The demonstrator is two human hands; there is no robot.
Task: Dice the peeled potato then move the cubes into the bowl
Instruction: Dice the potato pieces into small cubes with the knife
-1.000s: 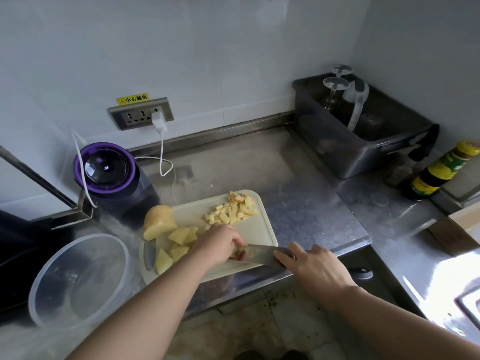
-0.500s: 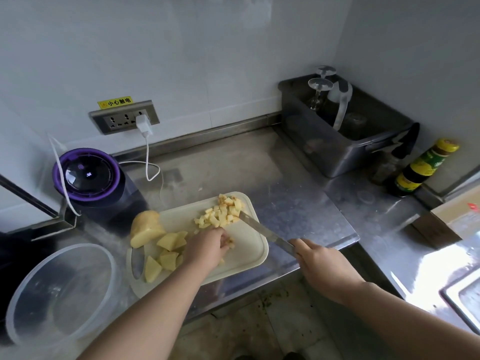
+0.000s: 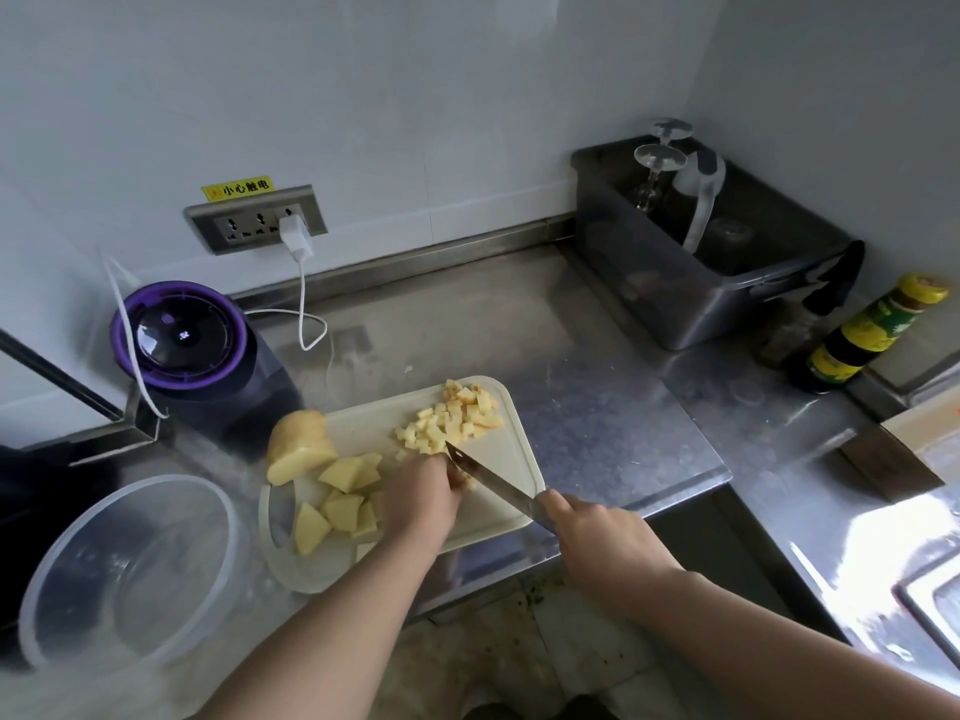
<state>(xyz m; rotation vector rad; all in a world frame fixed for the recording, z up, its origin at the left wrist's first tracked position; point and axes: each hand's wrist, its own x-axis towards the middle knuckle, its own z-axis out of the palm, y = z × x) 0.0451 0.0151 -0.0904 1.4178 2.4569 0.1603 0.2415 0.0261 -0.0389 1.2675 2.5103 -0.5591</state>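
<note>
Gripping the knife [image 3: 488,478] by its handle, the right hand [image 3: 592,532] holds the blade slanted across the white cutting board [image 3: 511,459], its tip close to the pile of cubes [image 3: 452,418] at the board's far right corner. The left hand [image 3: 423,493] sits just beside the blade with fingers curled down, apparently pinning a small potato piece [image 3: 467,480], though the knuckles hide most of it. Larger potato chunks [image 3: 340,491] lie on the board's left part, an uncut potato half [image 3: 298,446] at its far left edge. The clear bowl [image 3: 150,480] stands on the steel tabletop [image 3: 597,407] — just beside the board's left end.
</note>
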